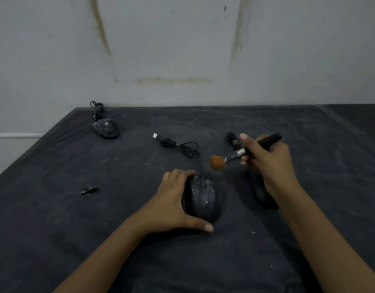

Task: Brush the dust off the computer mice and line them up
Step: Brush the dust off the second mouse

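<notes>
the one view came from a camera worn on the person's head, facing forward and tilted down over a dark table (pixel 55 218) toward a stained pale wall (pixel 182 39) at the back. it sat close: both forearms (pixel 110 261) ran up from the bottom edge, and the left hand (pixel 174 205) gripping a mouse (pixel 203 199) and the right hand (pixel 271 160) holding a brush (pixel 235 154) fell near mid-frame. the wide lens took in the table's far and left edges.

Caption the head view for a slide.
Left hand grips a dusty black mouse on dark cloth while right hand holds a brush near its front.
</notes>
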